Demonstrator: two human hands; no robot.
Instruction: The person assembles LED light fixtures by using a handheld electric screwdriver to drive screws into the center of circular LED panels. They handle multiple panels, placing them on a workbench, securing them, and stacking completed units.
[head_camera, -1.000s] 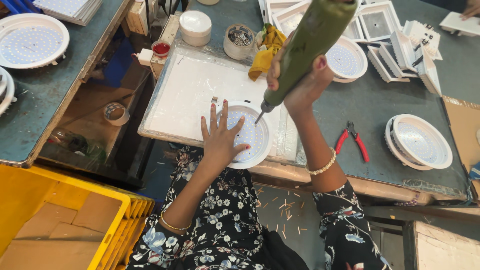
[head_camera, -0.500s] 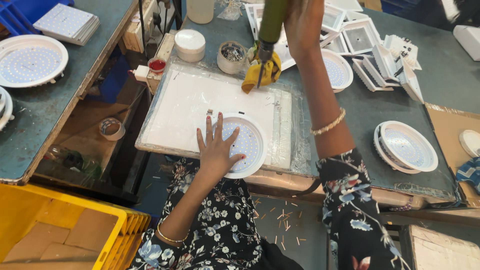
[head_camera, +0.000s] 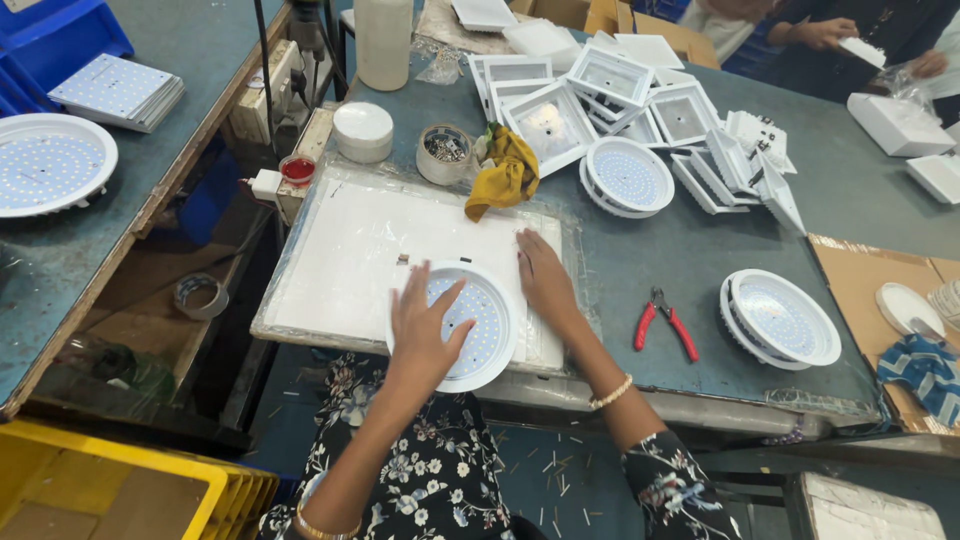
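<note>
**Mia:** What are the two hands doing?

**Ben:** The left hand lies flat on a round white light. Its fingers are spread out wide, not curled around anything. They just press on top, over the little dots inside the light.

**Mia:** And the other hand?

**Ben:** The right hand is flat too. It rests right beside the light, at its right edge. Its fingers are stretched out and hold nothing. I cannot tell if they touch the rim.

**Mia:** Where is the light?

**Ben:** It sits on a white board, at the near edge, close to the person. The board lies on the blue-grey counter.

**Mia:** What else is on the counter?

**Ben:** Red pliers lie to the right of the right hand, a bit apart from it. Past them is a stack of round lights. A yellow cloth is bunched up at the far edge of the board. Next to the cloth is a small tub full of tiny metal bits. Behind that are lots of square white frames, and one more round light near them.

**Mia:** Is anyone else there?

**Ben:** Yes, another person's hands are at the far end of the counter.
</note>
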